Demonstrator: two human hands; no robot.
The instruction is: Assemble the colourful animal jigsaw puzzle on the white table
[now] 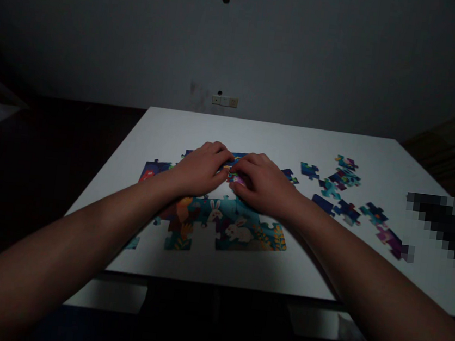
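A partly joined jigsaw puzzle (pixel 241 224) lies on the white table, with rabbits and orange leaves along its near part. Over its far part, my left hand (pixel 201 168) and my right hand (pixel 265 184) come together, fingers bent. Between their thumbs and forefingers shows a small pink and purple puzzle piece (pixel 237 179), gripped at its left by my left hand and at its right by my right hand. My fingers cover much of that piece. A gap with bare tabletop shows in the puzzle just below the hands.
Several loose puzzle pieces (pixel 346 210) are scattered on the right side of the white table (pixel 199 127). A pixelated dark patch (pixel 446 228) covers something at the right edge. Behind the table stands a grey wall with sockets (pixel 224 101).
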